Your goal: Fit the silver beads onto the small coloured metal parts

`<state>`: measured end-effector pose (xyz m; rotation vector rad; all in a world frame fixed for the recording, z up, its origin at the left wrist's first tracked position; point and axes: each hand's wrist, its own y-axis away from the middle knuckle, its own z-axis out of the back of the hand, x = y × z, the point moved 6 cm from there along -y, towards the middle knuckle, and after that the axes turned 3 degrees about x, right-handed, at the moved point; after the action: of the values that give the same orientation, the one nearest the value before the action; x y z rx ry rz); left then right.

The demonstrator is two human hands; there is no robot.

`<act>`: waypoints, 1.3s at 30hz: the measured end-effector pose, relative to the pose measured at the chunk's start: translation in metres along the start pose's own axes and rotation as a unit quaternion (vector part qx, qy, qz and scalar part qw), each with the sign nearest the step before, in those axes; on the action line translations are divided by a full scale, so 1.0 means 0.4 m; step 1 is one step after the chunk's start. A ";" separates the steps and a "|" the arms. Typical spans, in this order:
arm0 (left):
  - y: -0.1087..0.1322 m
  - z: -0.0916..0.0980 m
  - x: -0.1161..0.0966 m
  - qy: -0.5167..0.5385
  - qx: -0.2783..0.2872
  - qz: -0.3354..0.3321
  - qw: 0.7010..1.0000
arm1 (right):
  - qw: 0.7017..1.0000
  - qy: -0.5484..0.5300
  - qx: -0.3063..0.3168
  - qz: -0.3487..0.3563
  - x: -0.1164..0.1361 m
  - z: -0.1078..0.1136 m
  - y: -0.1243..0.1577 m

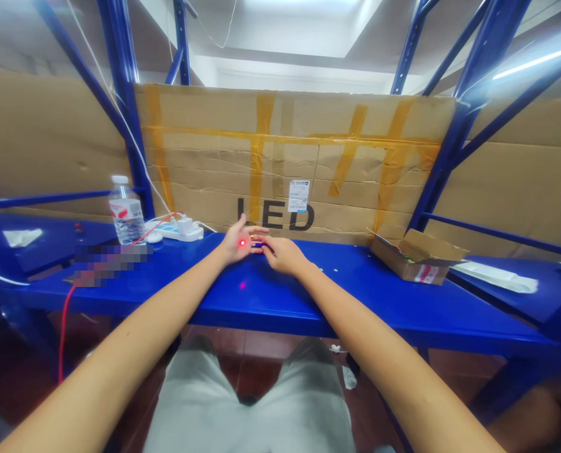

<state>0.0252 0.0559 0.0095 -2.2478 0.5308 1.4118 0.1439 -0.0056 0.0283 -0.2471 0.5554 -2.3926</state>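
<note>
Above the front part of the blue table (280, 296), my two hands meet. My left hand (237, 244) is open, palm turned up, thumb raised and fingers stretched towards the right. A bright red light spot (243, 243) glows at its palm; its source is unclear. My right hand (283, 254) is closed in a pinch at the left fingertips. Whatever it may hold is too small or hidden to make out. A fainter pinkish spot (243, 285) shows on the tabletop below.
On the left stand a water bottle (126, 211) and a white power strip (174, 231) with plugs and cables. An open cardboard box (415, 258) sits at the right, beside a white packet (497, 277). A taped cardboard panel (205, 163) backs the table between blue posts.
</note>
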 end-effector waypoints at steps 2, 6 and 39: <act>0.001 0.000 -0.001 -0.001 -0.005 -0.003 1.000 | 1.000 0.004 -0.002 0.001 0.003 0.002 0.001; 0.002 0.000 0.000 -0.004 -0.009 -0.005 1.000 | 1.000 0.011 -0.003 -0.006 0.003 0.003 0.002; -0.013 0.042 0.005 -0.342 -0.006 -0.012 0.940 | 0.997 -0.002 0.037 -0.075 -0.070 -0.025 -0.004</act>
<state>0.0162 0.0691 0.0021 -1.5936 0.2522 2.0333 0.1614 0.0169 0.0189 -0.2696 0.4594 -2.5512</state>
